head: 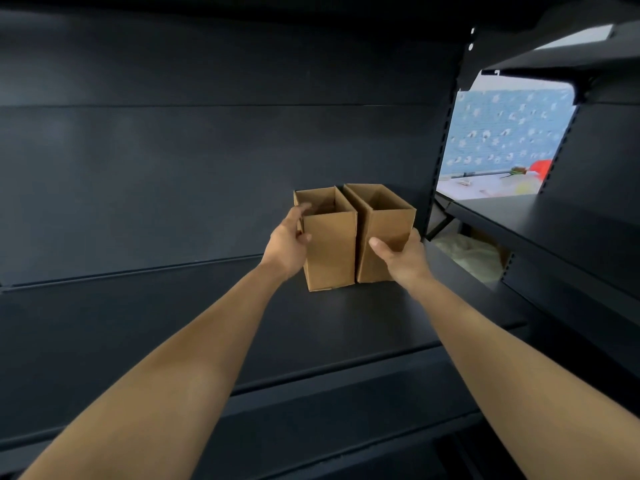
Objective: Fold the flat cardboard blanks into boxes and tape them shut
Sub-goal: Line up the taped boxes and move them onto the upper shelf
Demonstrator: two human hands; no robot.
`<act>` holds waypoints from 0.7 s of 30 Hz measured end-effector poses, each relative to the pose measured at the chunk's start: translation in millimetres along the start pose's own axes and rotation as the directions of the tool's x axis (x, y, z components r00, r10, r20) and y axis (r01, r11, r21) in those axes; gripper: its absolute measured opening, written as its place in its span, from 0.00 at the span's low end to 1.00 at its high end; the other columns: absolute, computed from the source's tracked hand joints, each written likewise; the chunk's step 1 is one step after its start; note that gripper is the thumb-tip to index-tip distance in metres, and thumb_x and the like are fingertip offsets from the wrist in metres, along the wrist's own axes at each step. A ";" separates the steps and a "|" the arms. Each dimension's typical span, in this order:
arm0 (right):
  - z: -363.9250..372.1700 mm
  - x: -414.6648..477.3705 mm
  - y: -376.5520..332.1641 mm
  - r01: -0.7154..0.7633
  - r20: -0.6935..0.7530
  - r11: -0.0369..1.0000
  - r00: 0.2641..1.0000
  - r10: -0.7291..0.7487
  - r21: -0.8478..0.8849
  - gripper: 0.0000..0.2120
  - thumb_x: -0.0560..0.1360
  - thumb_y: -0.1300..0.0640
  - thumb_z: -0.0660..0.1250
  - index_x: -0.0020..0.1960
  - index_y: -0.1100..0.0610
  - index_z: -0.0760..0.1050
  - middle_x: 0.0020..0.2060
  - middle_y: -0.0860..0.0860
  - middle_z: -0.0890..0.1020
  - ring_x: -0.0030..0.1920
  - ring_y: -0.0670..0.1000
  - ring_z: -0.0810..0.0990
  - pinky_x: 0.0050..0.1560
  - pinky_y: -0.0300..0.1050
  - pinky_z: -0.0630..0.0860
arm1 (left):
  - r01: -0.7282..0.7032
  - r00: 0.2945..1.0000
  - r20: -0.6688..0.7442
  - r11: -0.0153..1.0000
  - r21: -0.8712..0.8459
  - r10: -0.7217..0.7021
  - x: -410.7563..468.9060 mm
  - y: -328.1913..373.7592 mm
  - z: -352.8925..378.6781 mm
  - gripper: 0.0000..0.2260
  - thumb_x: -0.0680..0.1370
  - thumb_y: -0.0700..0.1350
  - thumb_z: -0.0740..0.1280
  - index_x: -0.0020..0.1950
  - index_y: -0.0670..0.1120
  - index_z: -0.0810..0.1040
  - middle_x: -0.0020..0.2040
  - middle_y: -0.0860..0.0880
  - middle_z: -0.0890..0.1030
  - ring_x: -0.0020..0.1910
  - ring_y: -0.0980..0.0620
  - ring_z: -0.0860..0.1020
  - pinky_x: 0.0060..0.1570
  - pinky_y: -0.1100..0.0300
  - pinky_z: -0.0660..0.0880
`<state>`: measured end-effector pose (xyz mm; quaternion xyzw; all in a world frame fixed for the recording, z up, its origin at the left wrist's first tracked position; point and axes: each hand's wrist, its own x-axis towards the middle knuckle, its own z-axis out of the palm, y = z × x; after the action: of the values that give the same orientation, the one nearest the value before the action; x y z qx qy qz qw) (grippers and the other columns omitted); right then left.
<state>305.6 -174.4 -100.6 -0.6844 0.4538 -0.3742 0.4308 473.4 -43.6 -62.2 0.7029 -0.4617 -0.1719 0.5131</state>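
Two brown cardboard boxes stand upright and side by side on a dark shelf (346, 317), their tops open. My left hand (286, 243) grips the left box (330, 251) at its left wall, fingers hooked over the top edge. My right hand (401, 256) holds the right box (384, 220) at its front right corner, thumb on the front face. The boxes touch each other along their inner walls. Their bottoms are hidden against the shelf.
The shelf's dark back panel (207, 150) rises behind the boxes. A slotted upright (441, 143) stands just right of them. Beyond it is another dark shelf (554, 220), a blue patterned wall (502, 133) and pale bagged material (467, 251) lower down.
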 end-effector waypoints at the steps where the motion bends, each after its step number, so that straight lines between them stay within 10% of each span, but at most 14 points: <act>1: -0.9 1.1 0.6 0.005 -0.011 1.000 1.000 -0.006 -0.005 0.54 0.58 0.29 0.69 0.74 0.53 0.55 0.68 0.54 0.69 0.66 0.57 0.71 0.65 0.60 0.71 | 0.002 1.000 -0.005 1.000 0.001 -0.002 -0.9 0.2 -0.9 0.25 0.81 0.35 0.56 0.74 0.57 0.60 0.68 0.51 0.69 0.64 0.51 0.70 0.64 0.53 0.72; 12: -8.7 -13.3 -17.5 0.051 -0.125 0.993 0.990 -0.063 -0.102 0.52 0.59 0.29 0.70 0.72 0.59 0.61 0.67 0.57 0.71 0.67 0.58 0.70 0.66 0.59 0.70 | 0.008 0.993 -0.114 0.993 0.121 0.006 -23.1 21.4 -18.5 0.26 0.81 0.39 0.60 0.77 0.48 0.54 0.75 0.47 0.61 0.67 0.49 0.68 0.55 0.63 0.68; 17: -4.8 -55.3 -65.5 0.257 -0.230 0.891 0.905 -0.358 -0.374 0.32 0.75 0.48 0.69 0.71 0.63 0.63 0.67 0.60 0.69 0.69 0.59 0.65 0.70 0.52 0.63 | -0.112 0.973 -0.165 0.953 0.282 0.163 -48.4 40.8 -36.8 0.19 0.81 0.40 0.59 0.73 0.45 0.63 0.69 0.47 0.66 0.60 0.50 0.72 0.50 0.66 0.67; 21: 19.2 -92.3 -107.7 0.497 -0.005 0.670 0.801 -0.599 -0.552 0.30 0.75 0.47 0.67 0.71 0.61 0.64 0.68 0.58 0.69 0.70 0.58 0.64 0.71 0.51 0.60 | -0.265 0.922 -0.137 0.848 0.460 0.363 -74.3 53.8 -64.7 0.18 0.80 0.39 0.60 0.71 0.44 0.67 0.66 0.46 0.69 0.59 0.47 0.73 0.57 0.60 0.71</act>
<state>326.6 -59.2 -18.3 -0.8414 0.3483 -0.4102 0.0498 456.0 51.6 -5.3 0.7279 -0.5382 0.0997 0.4130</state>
